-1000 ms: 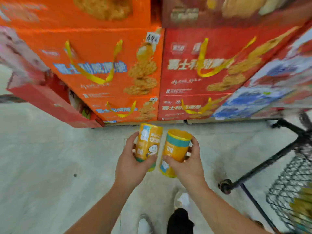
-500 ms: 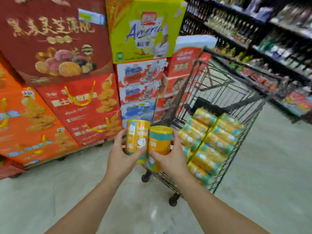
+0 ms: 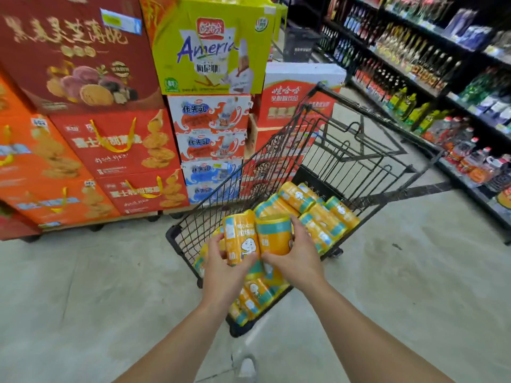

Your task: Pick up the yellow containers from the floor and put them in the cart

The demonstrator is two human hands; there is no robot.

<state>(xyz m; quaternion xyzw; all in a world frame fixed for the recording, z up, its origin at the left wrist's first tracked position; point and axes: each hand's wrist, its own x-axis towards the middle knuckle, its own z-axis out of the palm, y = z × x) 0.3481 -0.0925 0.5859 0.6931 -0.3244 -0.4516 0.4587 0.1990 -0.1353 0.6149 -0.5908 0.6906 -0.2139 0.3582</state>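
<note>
My left hand (image 3: 221, 269) grips a yellow container with a cartoon figure (image 3: 240, 236), held upright. My right hand (image 3: 297, 257) grips a second yellow container with a teal band (image 3: 273, 233), pressed side by side against the first. Both are held above the near end of the black wire cart (image 3: 326, 134). Several more yellow containers (image 3: 318, 211) lie on their sides inside the cart, some below my hands, partly hidden by them.
Stacked red, orange and yellow-green snack cartons (image 3: 116, 142) stand on a low pallet to the left of the cart. Shelves of bottles (image 3: 431, 87) line the right side of the aisle. Grey concrete floor (image 3: 83, 299) spreads around the cart.
My view swung right from the cartons to the cart. Both hands carried the two containers from beside the cart to above its near end.
</note>
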